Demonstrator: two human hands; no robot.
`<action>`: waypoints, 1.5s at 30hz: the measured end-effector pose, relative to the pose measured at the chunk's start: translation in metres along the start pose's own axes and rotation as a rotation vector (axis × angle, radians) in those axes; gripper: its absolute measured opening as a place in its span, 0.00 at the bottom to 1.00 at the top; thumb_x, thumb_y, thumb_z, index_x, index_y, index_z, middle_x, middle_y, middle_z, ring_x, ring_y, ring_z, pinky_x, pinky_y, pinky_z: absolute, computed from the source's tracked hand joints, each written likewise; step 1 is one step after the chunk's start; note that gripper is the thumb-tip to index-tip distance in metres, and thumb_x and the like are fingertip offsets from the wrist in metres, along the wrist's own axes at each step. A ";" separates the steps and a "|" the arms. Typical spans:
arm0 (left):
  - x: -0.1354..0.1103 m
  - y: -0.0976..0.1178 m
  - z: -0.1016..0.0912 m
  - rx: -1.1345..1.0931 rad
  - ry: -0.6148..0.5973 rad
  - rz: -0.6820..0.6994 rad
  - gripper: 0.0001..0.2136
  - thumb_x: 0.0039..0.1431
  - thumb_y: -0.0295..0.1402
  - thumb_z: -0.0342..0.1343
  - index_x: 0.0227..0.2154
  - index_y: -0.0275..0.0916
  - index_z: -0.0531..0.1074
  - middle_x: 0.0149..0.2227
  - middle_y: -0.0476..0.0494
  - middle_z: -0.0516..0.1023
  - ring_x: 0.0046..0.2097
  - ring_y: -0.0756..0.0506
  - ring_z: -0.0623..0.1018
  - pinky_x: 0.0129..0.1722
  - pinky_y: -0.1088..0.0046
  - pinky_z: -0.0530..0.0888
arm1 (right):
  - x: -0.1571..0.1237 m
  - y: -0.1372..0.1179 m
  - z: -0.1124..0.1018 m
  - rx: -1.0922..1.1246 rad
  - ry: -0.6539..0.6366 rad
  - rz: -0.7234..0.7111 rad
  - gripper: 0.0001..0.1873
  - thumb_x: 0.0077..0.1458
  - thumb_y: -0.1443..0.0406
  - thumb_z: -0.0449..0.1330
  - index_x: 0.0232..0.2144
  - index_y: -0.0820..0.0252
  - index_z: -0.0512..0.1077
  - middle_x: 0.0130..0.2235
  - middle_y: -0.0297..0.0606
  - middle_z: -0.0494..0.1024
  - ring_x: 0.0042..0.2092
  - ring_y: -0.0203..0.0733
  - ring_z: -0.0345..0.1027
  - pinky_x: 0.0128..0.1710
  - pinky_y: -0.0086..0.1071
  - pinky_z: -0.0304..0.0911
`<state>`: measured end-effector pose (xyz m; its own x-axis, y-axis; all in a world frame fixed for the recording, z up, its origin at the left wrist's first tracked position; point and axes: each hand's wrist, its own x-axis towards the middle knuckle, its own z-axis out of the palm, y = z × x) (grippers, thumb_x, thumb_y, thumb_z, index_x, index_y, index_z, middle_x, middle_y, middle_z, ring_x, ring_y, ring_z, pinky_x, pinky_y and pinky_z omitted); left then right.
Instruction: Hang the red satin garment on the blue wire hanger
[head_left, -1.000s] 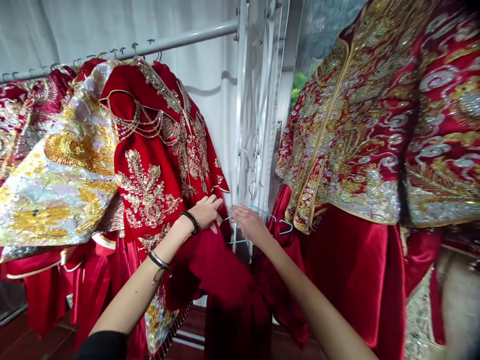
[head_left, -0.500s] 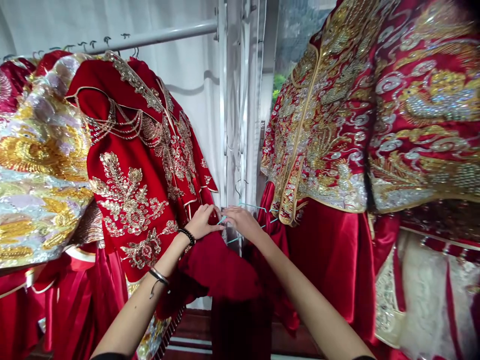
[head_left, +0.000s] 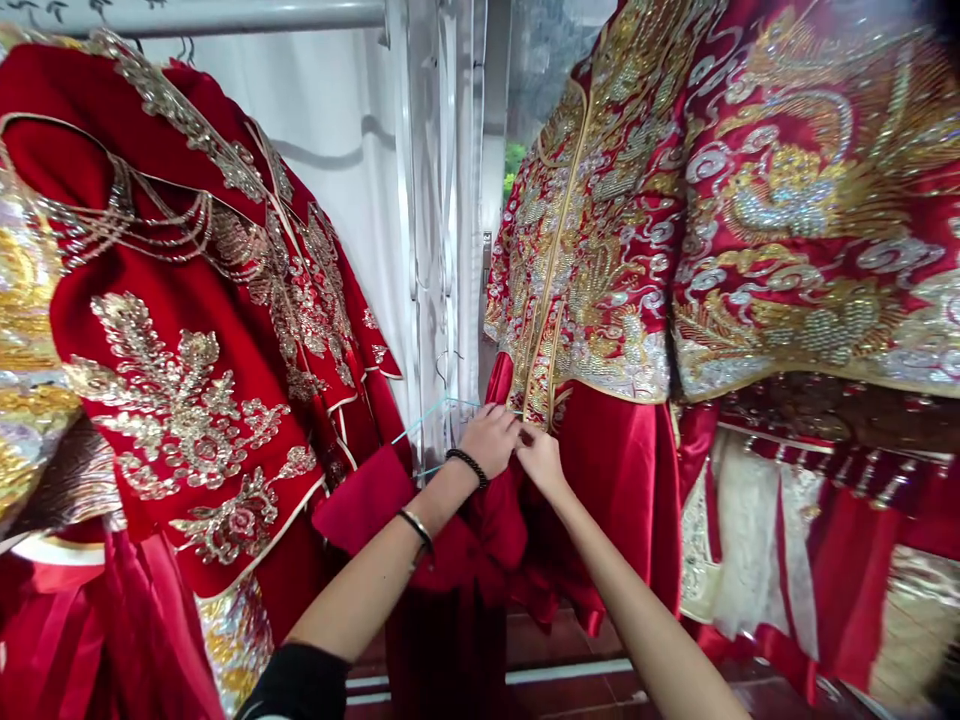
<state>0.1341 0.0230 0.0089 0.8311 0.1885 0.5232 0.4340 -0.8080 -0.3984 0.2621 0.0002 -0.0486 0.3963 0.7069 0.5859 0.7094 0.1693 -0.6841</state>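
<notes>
My left hand point(head_left: 491, 438) and my right hand point(head_left: 540, 458) meet side by side, fingers curled, at the right end of a thin teal hanger point(head_left: 424, 418). A plain red satin skirt point(head_left: 450, 560) hangs from that hanger and bunches under both hands. The left wrist wears a black bead bracelet and a thin bangle. The fingertips are partly hidden in the fabric. Right behind the hands hangs a red jacket with gold and silver embroidery point(head_left: 592, 230) over a red skirt.
A red robe with gold embroidery and bead chains point(head_left: 195, 330) hangs at the left from a metal rail point(head_left: 225, 15). A white curtain and a white window frame point(head_left: 435, 200) stand behind. More embroidered red garments point(head_left: 817, 220) fill the right. Dark wood floor shows below.
Both hands have slid right along the hanger, from its left part to its right end by the embroidered jacket. The view has turned right and moved closer.
</notes>
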 end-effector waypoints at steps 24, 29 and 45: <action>-0.012 0.013 0.033 -0.038 0.089 -0.015 0.13 0.57 0.26 0.43 0.40 0.34 0.70 0.34 0.42 0.72 0.41 0.44 0.68 0.48 0.62 0.62 | -0.037 0.024 -0.026 -0.416 -0.131 0.410 0.18 0.46 0.62 0.53 0.40 0.58 0.55 0.33 0.43 0.74 0.35 0.49 0.70 0.30 0.33 0.57; -0.018 0.018 0.029 -0.089 0.113 -0.007 0.13 0.56 0.27 0.44 0.42 0.34 0.70 0.34 0.42 0.72 0.41 0.44 0.68 0.51 0.60 0.61 | -0.033 0.014 -0.047 -0.373 0.031 0.294 0.14 0.47 0.64 0.52 0.38 0.55 0.56 0.26 0.32 0.72 0.30 0.43 0.68 0.28 0.30 0.54; -0.040 -0.003 0.007 -0.456 0.337 -0.173 0.14 0.44 0.19 0.42 0.34 0.37 0.65 0.43 0.39 0.70 0.51 0.46 0.66 0.50 0.62 0.67 | -0.013 -0.073 -0.029 -0.261 -0.044 -0.145 0.16 0.48 0.63 0.49 0.42 0.56 0.59 0.27 0.32 0.71 0.28 0.40 0.67 0.29 0.29 0.58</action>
<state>0.1020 0.0219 -0.0158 0.5733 0.2115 0.7916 0.2981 -0.9538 0.0389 0.2227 -0.0413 0.0063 0.2581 0.7181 0.6463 0.8852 0.0923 -0.4560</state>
